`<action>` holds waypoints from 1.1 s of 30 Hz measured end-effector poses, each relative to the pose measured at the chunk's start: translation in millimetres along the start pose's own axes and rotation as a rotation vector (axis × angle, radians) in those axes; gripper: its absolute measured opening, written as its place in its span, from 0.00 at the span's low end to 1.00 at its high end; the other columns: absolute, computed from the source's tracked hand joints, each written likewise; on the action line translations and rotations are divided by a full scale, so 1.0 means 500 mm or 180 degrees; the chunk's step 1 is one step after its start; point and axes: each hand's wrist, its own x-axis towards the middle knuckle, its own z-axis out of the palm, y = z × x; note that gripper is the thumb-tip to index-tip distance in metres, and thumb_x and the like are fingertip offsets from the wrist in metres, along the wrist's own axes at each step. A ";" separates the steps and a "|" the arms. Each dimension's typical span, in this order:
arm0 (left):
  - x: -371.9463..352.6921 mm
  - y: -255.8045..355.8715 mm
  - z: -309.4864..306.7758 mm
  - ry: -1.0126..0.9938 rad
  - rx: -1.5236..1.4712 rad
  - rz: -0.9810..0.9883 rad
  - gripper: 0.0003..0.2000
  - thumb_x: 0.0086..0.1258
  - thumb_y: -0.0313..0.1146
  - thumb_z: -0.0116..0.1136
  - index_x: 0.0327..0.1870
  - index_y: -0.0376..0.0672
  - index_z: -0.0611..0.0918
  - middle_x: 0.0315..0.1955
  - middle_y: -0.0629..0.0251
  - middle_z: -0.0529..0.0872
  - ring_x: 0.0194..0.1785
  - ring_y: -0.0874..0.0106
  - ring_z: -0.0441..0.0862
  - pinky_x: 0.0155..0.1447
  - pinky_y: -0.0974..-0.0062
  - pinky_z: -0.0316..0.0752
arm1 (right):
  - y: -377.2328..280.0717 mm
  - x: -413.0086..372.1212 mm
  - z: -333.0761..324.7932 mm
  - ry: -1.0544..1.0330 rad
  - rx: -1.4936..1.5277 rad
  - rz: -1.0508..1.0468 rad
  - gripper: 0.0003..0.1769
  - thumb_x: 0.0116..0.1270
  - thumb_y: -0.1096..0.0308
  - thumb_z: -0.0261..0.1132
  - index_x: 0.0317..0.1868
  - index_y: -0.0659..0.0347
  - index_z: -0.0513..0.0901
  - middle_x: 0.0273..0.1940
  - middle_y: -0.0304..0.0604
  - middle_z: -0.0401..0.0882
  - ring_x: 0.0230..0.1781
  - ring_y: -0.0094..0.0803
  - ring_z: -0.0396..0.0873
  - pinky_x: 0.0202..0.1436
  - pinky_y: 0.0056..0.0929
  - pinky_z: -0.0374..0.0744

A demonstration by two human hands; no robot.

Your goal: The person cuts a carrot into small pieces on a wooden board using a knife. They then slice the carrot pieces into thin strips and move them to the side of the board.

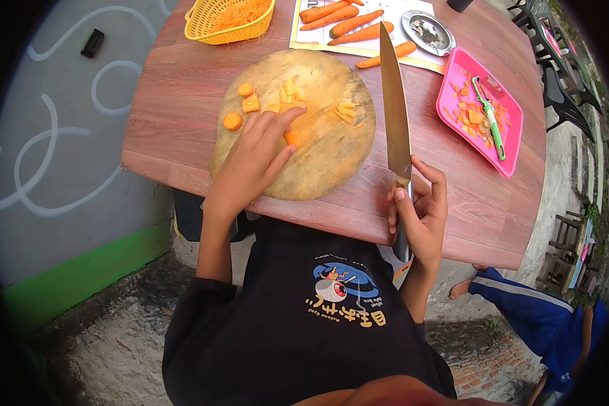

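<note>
My left hand (pixel 258 145) rests over the left part of a round wooden board (pixel 325 159), fingers apart, beside cut carrot chunks (pixel 251 103). One orange piece (pixel 291 138) lies between its thumb and forefinger; whether they touch it is unclear. Thin carrot sticks (pixel 345 111) lie on the board's right part. Upright in view, a large knife (pixel 396 115) is held at its handle by my right hand (pixel 421 213), off the board's right side, its blade pointing to the far edge of the table.
A yellow basket (pixel 250 32) of shredded carrot, whole carrots (pixel 357 34) on paper and a metal dish (pixel 428 32) stand at the far side. A pink tray (pixel 446 101) holds peelings and a green peeler (pixel 488 118). Another person's leg (pixel 521 301) shows at lower right.
</note>
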 end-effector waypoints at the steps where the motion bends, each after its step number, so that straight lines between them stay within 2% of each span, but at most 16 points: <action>1: 0.005 0.004 -0.001 -0.0008 0.0004 0.0009 0.25 0.70 0.27 0.64 0.69 0.42 0.75 0.43 0.58 0.78 0.53 0.60 0.77 0.63 0.63 0.71 | 0.000 0.000 -0.003 0.0010 0.0007 -0.0002 0.28 0.77 0.79 0.61 0.74 0.61 0.65 0.32 0.39 0.79 0.21 0.17 0.72 0.21 0.18 0.70; 3: 0.021 0.011 -0.007 -0.0668 -0.0249 -0.0239 0.22 0.70 0.27 0.63 0.65 0.41 0.78 0.45 0.58 0.81 0.54 0.59 0.78 0.61 0.63 0.72 | 0.003 0.004 -0.009 0.0097 0.0068 -0.0023 0.28 0.77 0.79 0.61 0.74 0.61 0.65 0.33 0.39 0.79 0.21 0.17 0.73 0.21 0.19 0.70; 4: 0.026 0.012 -0.006 -0.0660 -0.0228 -0.0223 0.22 0.70 0.27 0.63 0.65 0.41 0.78 0.45 0.58 0.81 0.54 0.59 0.78 0.61 0.63 0.72 | 0.004 0.006 -0.012 0.0100 0.0082 -0.0046 0.28 0.77 0.79 0.61 0.74 0.61 0.65 0.33 0.39 0.79 0.21 0.17 0.73 0.21 0.19 0.70; 6: 0.036 0.006 0.000 -0.0862 -0.0235 0.0655 0.18 0.68 0.24 0.62 0.59 0.42 0.81 0.46 0.60 0.82 0.53 0.59 0.79 0.59 0.63 0.75 | 0.006 0.013 -0.015 0.0186 0.0079 -0.0002 0.28 0.77 0.79 0.61 0.74 0.60 0.65 0.33 0.40 0.79 0.21 0.17 0.73 0.21 0.19 0.71; 7: 0.041 0.005 0.000 -0.0815 -0.0143 0.0683 0.18 0.68 0.24 0.62 0.59 0.42 0.81 0.46 0.60 0.82 0.53 0.59 0.79 0.59 0.63 0.75 | 0.008 0.016 -0.017 0.0154 0.0126 -0.0092 0.28 0.77 0.79 0.61 0.74 0.60 0.65 0.33 0.40 0.79 0.21 0.17 0.73 0.21 0.19 0.71; 9: 0.051 0.011 -0.010 -0.1316 -0.0307 0.1482 0.16 0.67 0.24 0.60 0.56 0.42 0.82 0.46 0.61 0.82 0.52 0.60 0.80 0.56 0.64 0.78 | 0.010 0.020 -0.024 0.0233 0.0143 0.0108 0.28 0.77 0.78 0.61 0.74 0.59 0.65 0.34 0.40 0.79 0.21 0.18 0.73 0.21 0.19 0.71; 15: 0.091 0.071 -0.067 -0.2612 0.0093 0.2044 0.11 0.71 0.30 0.56 0.52 0.41 0.81 0.47 0.63 0.77 0.52 0.61 0.80 0.53 0.64 0.80 | 0.012 0.023 -0.035 0.0201 0.0314 0.0103 0.28 0.78 0.76 0.61 0.75 0.58 0.64 0.34 0.38 0.77 0.21 0.18 0.73 0.19 0.19 0.72; 19: 0.122 0.107 -0.093 -0.2864 0.0450 0.2231 0.10 0.72 0.30 0.57 0.51 0.41 0.82 0.46 0.59 0.77 0.54 0.61 0.80 0.51 0.63 0.79 | 0.026 0.015 -0.047 0.0129 0.0435 0.0020 0.27 0.78 0.76 0.60 0.74 0.58 0.64 0.33 0.39 0.77 0.19 0.19 0.73 0.18 0.20 0.72; 21: 0.134 0.130 -0.095 -0.3144 0.0670 0.2806 0.09 0.71 0.30 0.57 0.49 0.40 0.83 0.45 0.59 0.77 0.53 0.61 0.80 0.51 0.62 0.79 | 0.027 0.014 -0.049 0.0147 0.0448 -0.0014 0.27 0.77 0.76 0.60 0.74 0.58 0.65 0.32 0.39 0.77 0.19 0.19 0.73 0.18 0.20 0.72; 23: 0.154 0.133 -0.124 -0.3217 0.0502 0.2889 0.08 0.70 0.27 0.57 0.46 0.40 0.83 0.42 0.59 0.77 0.50 0.61 0.81 0.51 0.61 0.79 | 0.027 0.004 -0.053 0.0192 0.0394 0.0050 0.27 0.77 0.76 0.60 0.74 0.58 0.65 0.32 0.39 0.76 0.19 0.19 0.73 0.18 0.20 0.72; 26: 0.267 0.169 -0.328 -0.0503 0.0702 0.2600 0.10 0.74 0.22 0.56 0.52 0.39 0.85 0.48 0.60 0.82 0.51 0.66 0.81 0.55 0.70 0.78 | 0.030 0.004 -0.054 0.0182 0.0437 -0.0038 0.27 0.77 0.76 0.61 0.73 0.59 0.65 0.32 0.39 0.76 0.19 0.18 0.73 0.18 0.20 0.73; 27: 0.272 0.160 -0.357 -0.0495 0.0603 0.2581 0.10 0.74 0.22 0.56 0.52 0.39 0.85 0.48 0.60 0.82 0.51 0.66 0.81 0.55 0.70 0.78 | 0.032 0.001 -0.055 0.0157 0.0370 -0.0049 0.27 0.78 0.75 0.61 0.73 0.57 0.65 0.33 0.39 0.78 0.18 0.18 0.73 0.18 0.20 0.72; 32: 0.267 0.120 -0.532 0.3641 -0.1928 0.1582 0.23 0.81 0.30 0.56 0.72 0.41 0.65 0.59 0.60 0.79 0.53 0.68 0.80 0.54 0.71 0.76 | 0.031 -0.009 -0.058 0.0000 0.0138 -0.0166 0.27 0.78 0.75 0.61 0.73 0.57 0.66 0.33 0.37 0.78 0.19 0.17 0.73 0.19 0.19 0.72; 33: 0.245 0.091 -0.447 0.2801 -0.1523 0.1329 0.18 0.81 0.29 0.54 0.68 0.41 0.71 0.58 0.60 0.81 0.50 0.69 0.81 0.53 0.73 0.76 | 0.031 0.000 -0.056 -0.0003 0.0158 -0.0181 0.27 0.78 0.75 0.61 0.73 0.57 0.66 0.33 0.37 0.78 0.19 0.17 0.73 0.19 0.19 0.72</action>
